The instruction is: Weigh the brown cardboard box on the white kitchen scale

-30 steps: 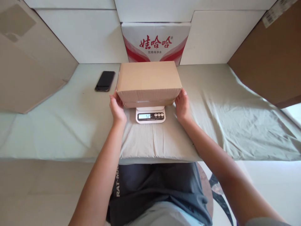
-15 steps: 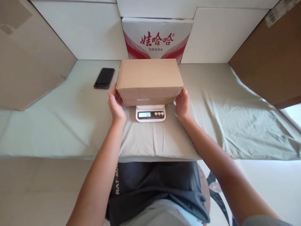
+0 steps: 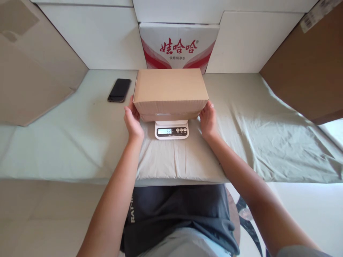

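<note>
Closest to the person there is a dark shirt over the lap, and from it two bare forearms run out over the front edge of a table draped in a pale green cloth (image 3: 268, 142). The left hand (image 3: 133, 119) lies flat and open against the left end of a plain cardboard box (image 3: 170, 87), thumb up by the near corner. The right hand (image 3: 208, 119) mirrors it at the right end, fingers spread and lightly curled against the side. Neither hand is closed around anything; whether the palms press the cardboard or only brush it I cannot tell.

The box sits across a small white kitchen scale (image 3: 172, 129), overhanging it on both sides, with a strip of clear tape showing along its lower front edge. The scale's display is lit and seems to read 52, though the digits are small.

My reading is that the weighing itself is the step in hand: the box is on the platform and the hands are steadying or just letting go. A true reading calls for both hands to come fully clear of the cardboard, without nudging the box off centre, since it is far wider than the scale.

Further back, a black phone (image 3: 119, 90) lies face down, apart from the box on its left. Behind the box stands a white carton with red printing (image 3: 179, 44), against white panels, with brown cardboard sheets leaning at either side.
</note>
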`<move>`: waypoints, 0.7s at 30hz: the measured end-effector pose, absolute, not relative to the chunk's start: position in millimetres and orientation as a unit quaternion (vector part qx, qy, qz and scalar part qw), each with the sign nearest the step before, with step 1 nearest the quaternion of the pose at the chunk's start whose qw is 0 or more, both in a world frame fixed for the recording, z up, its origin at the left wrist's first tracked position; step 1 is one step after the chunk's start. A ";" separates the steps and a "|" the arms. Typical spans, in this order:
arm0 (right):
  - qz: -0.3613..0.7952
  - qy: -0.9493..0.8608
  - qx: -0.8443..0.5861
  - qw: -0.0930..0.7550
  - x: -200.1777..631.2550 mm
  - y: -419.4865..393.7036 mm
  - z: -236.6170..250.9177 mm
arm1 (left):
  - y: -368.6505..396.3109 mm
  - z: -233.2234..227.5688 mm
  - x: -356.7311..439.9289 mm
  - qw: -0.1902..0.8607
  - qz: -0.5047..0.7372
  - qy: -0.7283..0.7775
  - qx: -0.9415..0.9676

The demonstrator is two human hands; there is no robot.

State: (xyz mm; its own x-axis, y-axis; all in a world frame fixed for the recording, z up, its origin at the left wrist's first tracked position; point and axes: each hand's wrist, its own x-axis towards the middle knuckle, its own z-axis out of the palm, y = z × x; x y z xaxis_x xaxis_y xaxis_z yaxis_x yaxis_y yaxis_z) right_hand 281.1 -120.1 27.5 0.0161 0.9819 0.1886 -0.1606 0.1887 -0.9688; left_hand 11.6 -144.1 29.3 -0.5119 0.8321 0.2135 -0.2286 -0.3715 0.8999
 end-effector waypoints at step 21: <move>0.412 -0.602 -0.343 0.592 263.5 -140.9 37.7 | -157.5 40.1 26.1 0.332 0.763 0.387 0.397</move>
State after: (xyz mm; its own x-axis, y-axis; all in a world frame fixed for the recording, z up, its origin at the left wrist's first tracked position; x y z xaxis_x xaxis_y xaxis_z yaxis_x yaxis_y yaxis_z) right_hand 263.5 -140.9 37.7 -0.0647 0.9006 0.4297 -0.0757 0.4249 -0.9020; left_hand 26.1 -157.5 40.1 -0.4646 0.8140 0.3487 -0.1999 -0.4800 0.8542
